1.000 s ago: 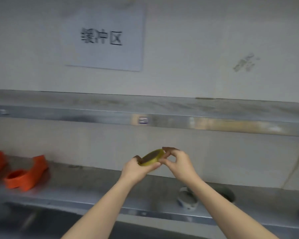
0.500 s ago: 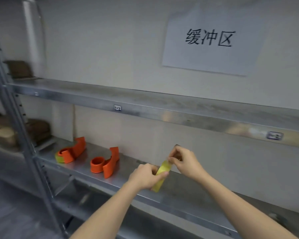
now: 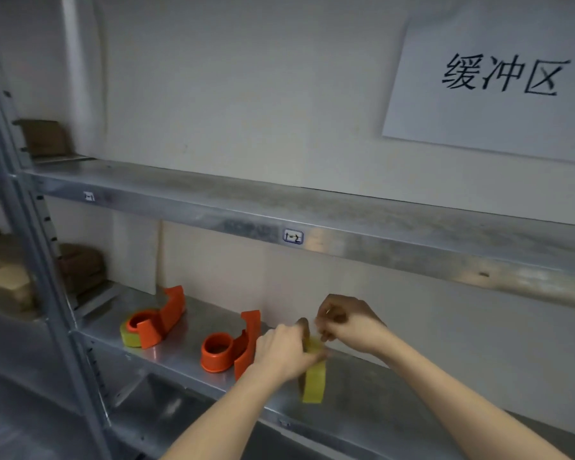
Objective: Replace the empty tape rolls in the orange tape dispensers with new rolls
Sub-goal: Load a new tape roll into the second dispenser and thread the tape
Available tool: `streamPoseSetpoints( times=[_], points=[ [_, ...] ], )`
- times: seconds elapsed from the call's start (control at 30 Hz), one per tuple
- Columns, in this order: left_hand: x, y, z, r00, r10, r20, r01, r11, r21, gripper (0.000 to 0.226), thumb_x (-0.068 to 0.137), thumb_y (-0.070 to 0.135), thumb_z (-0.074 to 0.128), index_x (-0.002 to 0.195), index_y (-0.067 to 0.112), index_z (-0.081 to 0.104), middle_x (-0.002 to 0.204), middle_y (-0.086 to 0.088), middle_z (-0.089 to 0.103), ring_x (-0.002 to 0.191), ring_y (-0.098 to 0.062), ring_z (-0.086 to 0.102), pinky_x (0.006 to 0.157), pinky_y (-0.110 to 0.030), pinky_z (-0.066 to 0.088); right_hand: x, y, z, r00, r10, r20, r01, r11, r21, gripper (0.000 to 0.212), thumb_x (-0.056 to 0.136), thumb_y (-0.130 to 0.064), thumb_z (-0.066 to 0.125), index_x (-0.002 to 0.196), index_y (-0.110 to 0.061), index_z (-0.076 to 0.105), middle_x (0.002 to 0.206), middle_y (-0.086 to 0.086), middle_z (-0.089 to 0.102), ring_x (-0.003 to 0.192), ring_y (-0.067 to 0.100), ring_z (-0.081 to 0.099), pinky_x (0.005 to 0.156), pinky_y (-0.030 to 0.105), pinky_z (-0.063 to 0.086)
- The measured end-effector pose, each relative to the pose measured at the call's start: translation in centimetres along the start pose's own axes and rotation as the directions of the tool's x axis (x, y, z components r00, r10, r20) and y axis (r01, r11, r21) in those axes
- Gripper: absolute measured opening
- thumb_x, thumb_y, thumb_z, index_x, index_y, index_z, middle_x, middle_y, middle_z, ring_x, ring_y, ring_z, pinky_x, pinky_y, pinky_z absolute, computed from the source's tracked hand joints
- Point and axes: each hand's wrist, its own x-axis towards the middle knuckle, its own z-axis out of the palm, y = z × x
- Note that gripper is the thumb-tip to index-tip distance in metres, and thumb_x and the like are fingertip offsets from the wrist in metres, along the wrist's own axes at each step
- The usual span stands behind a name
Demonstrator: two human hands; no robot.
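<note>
My left hand (image 3: 284, 351) grips a yellow tape roll (image 3: 313, 381) held on edge above the metal shelf (image 3: 180, 360). My right hand (image 3: 349, 322) pinches at the top of the same roll, fingers closed on its upper rim or tape end. Just left of my hands stands an orange tape dispenser (image 3: 231, 345) with a bare orange hub and no roll on it. Further left lies a second orange dispenser (image 3: 156, 322) that carries a yellow roll.
The upper shelf (image 3: 312, 214) overhangs my hands. A grey upright post (image 3: 44, 260) bounds the rack on the left, with brown boxes (image 3: 80, 267) beyond it. A paper sign (image 3: 498, 84) hangs on the wall.
The view swung left, bringing both dispensers closer to centre. My hands carried the roll leftward and down, beside the dispenser with the bare hub; the roll turned from flat to on edge.
</note>
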Motion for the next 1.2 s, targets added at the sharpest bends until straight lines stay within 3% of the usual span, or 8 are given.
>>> streamPoseSetpoints(
  times=[0.07,0.13,0.37,0.53,0.67,0.8,1.0,1.2],
  points=[
    [0.8,-1.8,-0.8,1.0,0.015,0.004,-0.015,1.0,0.022,0.074,0.072,0.08,0.05,0.118,0.022,0.054,0.117,-0.006,0.06,0.107,-0.032,0.062,0.087,-0.041,0.053,1.1,-1.0,1.7,0.999,0.024,-0.029,-0.026,0.998,-0.062,0.029,0.078,-0.045,0.065,0.063,-0.02,0.059,0.065,0.002,0.071,0.063,0.012,0.069,0.071,0.034,0.056],
    [1.6,-3.9,-1.3,0.998,0.052,0.039,-0.052,0.999,-0.004,0.075,0.074,0.076,0.051,0.123,0.019,0.053,0.124,-0.005,0.054,0.114,-0.029,0.057,0.091,-0.041,0.051,1.8,-2.3,3.5,0.997,0.027,-0.078,-0.039,0.988,-0.151,0.037,0.074,-0.052,0.068,0.059,-0.022,0.054,0.059,-0.002,0.066,0.06,0.009,0.061,0.065,0.026,0.049],
    [3.2,-9.0,-2.6,0.927,0.31,0.213,-0.249,0.931,-0.268,0.058,0.065,0.065,0.067,0.109,0.027,0.06,0.112,0.0,0.064,0.104,-0.023,0.06,0.089,-0.043,0.052,3.2,-5.6,7.3,0.989,0.048,-0.137,-0.087,0.952,-0.292,0.027,0.066,-0.004,0.061,0.066,-0.025,0.044,0.062,-0.007,0.052,0.062,0.016,0.05,0.052,0.012,0.037],
    [2.7,-11.5,-2.8,0.937,0.273,0.216,-0.187,0.918,-0.349,0.054,0.066,0.061,0.07,0.102,0.023,0.057,0.1,0.0,0.067,0.092,-0.02,0.064,0.079,-0.04,0.056,3.6,-6.9,7.8,0.981,0.105,-0.163,-0.151,0.942,-0.301,0.028,0.068,0.003,0.061,0.081,-0.019,0.05,0.068,-0.01,0.048,0.054,0.004,0.044,0.044,0.008,0.039],
    [2.0,-12.0,-2.1,0.94,0.219,0.263,-0.146,0.952,-0.269,0.056,0.064,0.066,0.07,0.095,0.022,0.054,0.1,-0.002,0.067,0.092,-0.024,0.065,0.072,-0.037,0.052,4.4,-6.9,8.4,0.973,0.196,-0.119,-0.226,0.913,-0.339,0.044,0.071,0.001,0.066,0.111,-0.012,0.053,0.087,0.0,0.055,0.064,0.017,0.053,0.035,0.01,0.04],
    [0.9,-12.6,-0.9,0.914,0.206,0.348,-0.106,0.952,-0.286,0.059,0.059,0.07,0.073,0.087,0.024,0.048,0.101,-0.004,0.068,0.092,-0.027,0.066,0.068,-0.035,0.048,4.8,-6.7,8.7,0.966,0.197,-0.166,-0.241,0.919,-0.311,0.038,0.07,0.0,0.065,0.104,-0.015,0.057,0.078,-0.003,0.063,0.069,0.024,0.063,0.037,0.012,0.043],
    [1.3,-13.0,-1.0,0.936,0.199,0.29,-0.069,0.912,-0.404,0.068,0.078,0.065,0.061,0.128,0.021,0.047,0.111,-0.007,0.066,0.101,-0.026,0.064,0.083,-0.039,0.052,4.9,-7.6,9.3,0.973,0.183,-0.138,-0.204,0.965,-0.162,0.038,0.066,-0.001,0.076,0.098,-0.013,0.061,0.086,0.004,0.063,0.067,0.018,0.058,0.054,0.037,0.059],
    [1.9,-12.7,-1.2,0.95,0.221,0.221,-0.084,0.862,-0.5,0.056,0.088,0.041,0.062,0.138,0.027,0.042,0.111,-0.007,0.067,0.105,-0.023,0.063,0.091,-0.036,0.051,4.4,-7.6,8.8,0.987,0.142,-0.074,-0.151,0.978,-0.145,0.031,0.063,-0.003,0.08,0.088,-0.013,0.064,0.074,0.007,0.073,0.061,0.007,0.063,0.058,0.017,0.051]
  ],
)
